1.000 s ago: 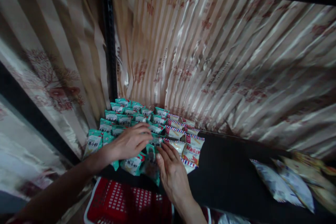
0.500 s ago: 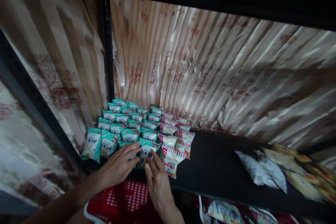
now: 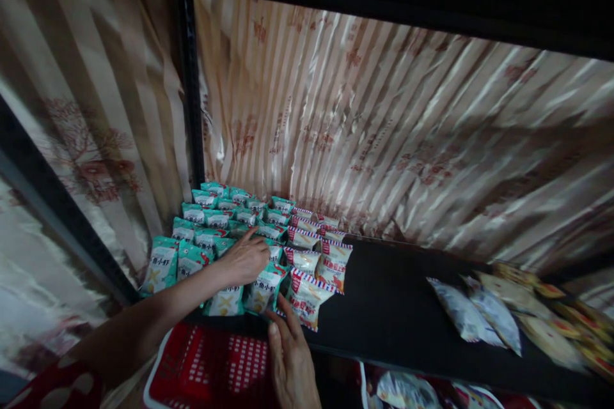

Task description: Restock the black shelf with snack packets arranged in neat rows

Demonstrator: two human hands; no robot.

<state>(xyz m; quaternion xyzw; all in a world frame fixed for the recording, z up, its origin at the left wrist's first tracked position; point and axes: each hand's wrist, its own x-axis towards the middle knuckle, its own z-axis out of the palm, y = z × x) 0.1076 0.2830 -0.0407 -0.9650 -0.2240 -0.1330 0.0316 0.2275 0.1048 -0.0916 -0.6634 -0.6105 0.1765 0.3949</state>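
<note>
Rows of teal snack bags (image 3: 163,265) stand upright at the left end of a black shelf (image 3: 378,294). My left hand (image 3: 247,259) reaches over the front rows, its index finger stretched toward the bags behind and its other fingers partly hidden. Beneath that wrist is a teal bag (image 3: 225,301) in the front row. My right hand (image 3: 291,354) is open at the shelf's front edge. Its fingertips are close to the lower corner of a front teal bag (image 3: 265,287); whether they touch it I cannot tell. Right of this stands a white snack bag with a striped top (image 3: 307,303).
A red basket (image 3: 211,367) with a white rim sits below the shelf edge. More white striped-top bags (image 3: 334,265) stand behind. Silvery packets (image 3: 463,310) and yellowish packets (image 3: 551,332) lie at the right. A curtain (image 3: 336,108) hangs behind, and a dark post (image 3: 190,89) rises at the left.
My left hand has moved from the front teal bag up and back over the rows. My right hand has drawn down slightly from that bag, which now shows more fully.
</note>
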